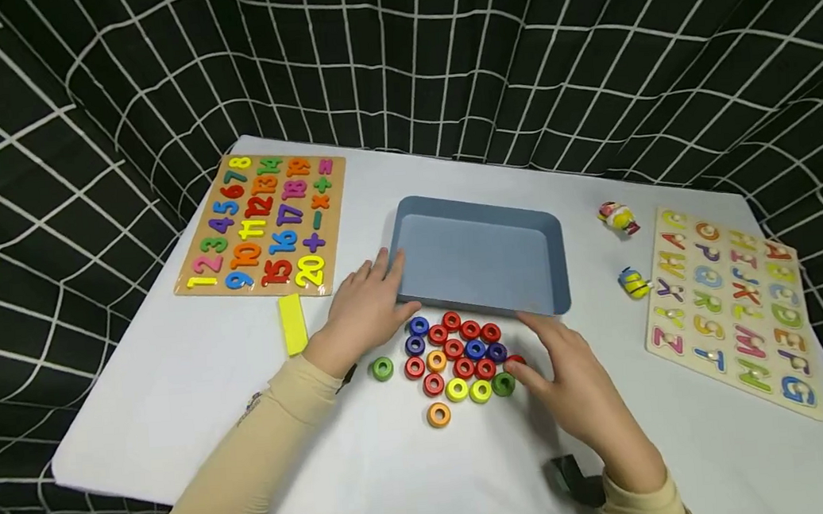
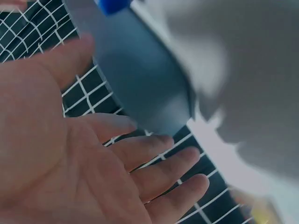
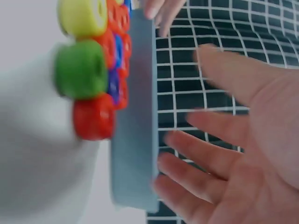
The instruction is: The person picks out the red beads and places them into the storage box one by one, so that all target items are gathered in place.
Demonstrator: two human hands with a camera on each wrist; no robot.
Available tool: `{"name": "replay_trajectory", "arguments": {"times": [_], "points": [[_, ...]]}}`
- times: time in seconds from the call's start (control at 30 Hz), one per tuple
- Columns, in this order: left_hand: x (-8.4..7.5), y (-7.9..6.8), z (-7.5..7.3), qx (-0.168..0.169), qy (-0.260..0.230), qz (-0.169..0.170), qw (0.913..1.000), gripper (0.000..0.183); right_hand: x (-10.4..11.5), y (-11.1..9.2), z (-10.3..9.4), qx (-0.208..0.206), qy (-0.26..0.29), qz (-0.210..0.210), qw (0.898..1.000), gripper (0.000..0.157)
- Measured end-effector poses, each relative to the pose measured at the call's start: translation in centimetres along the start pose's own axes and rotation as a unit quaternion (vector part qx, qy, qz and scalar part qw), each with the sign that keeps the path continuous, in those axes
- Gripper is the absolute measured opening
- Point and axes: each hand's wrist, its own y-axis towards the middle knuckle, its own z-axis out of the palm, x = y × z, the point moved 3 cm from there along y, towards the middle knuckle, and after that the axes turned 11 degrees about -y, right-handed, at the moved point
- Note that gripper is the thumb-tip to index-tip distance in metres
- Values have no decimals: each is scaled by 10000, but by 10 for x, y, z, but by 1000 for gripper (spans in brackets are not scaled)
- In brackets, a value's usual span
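A shallow blue-grey tray (image 1: 476, 252) lies on the table with bare inside. My left hand (image 1: 365, 304) is at its left front corner, fingers spread and extended, overlapping the rim in the head view. In the left wrist view the palm and straight fingers (image 2: 159, 149) show beside the tray wall (image 2: 140, 70). My right hand (image 1: 570, 377) is at the tray's front right, fingers extended, thumb beside a partly covered red ring. Between the hands, in front of the tray, several coloured rings lie together, among them a green ring (image 3: 81, 70) and an orange ring (image 1: 438, 414).
A number board (image 1: 266, 227) lies at the left, with a yellow block (image 1: 293, 323) below it. An alphabet board (image 1: 733, 306) is at the right, near two small toy figures, one pink and yellow (image 1: 618, 217), one blue and yellow (image 1: 634, 282). Dark grid-patterned cloth (image 1: 441, 64) surrounds the white table.
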Motion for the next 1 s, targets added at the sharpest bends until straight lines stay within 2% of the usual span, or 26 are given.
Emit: {"name": "replay_trajectory", "arguments": {"times": [0.13,0.23,0.37,0.5,0.6,0.83,1.0], "points": [[-12,9,10,-76,-34,201,9998,73,-11,-22,12,194,-25,233,9995,56],[-15,13,14,-153,-24,233,9996,71,-15,-29,20,-97,-63,163,9998,54],[-2,14,15,-95,-289,23,9995,80,-13,-20,29,-436,-137,-2,9990,52],[23,13,11,-82,-920,-443,9947,91,-8,-5,42,-273,-191,84,9994,47],[30,14,7,-65,-1274,-584,9901,91,-10,-1,46,-234,-233,275,9991,44],[34,13,5,47,-1280,-376,9910,85,-16,2,48,-302,-215,624,9974,36],[35,12,7,23,-1180,-286,9926,84,-20,4,42,-430,238,836,9953,33]]}}
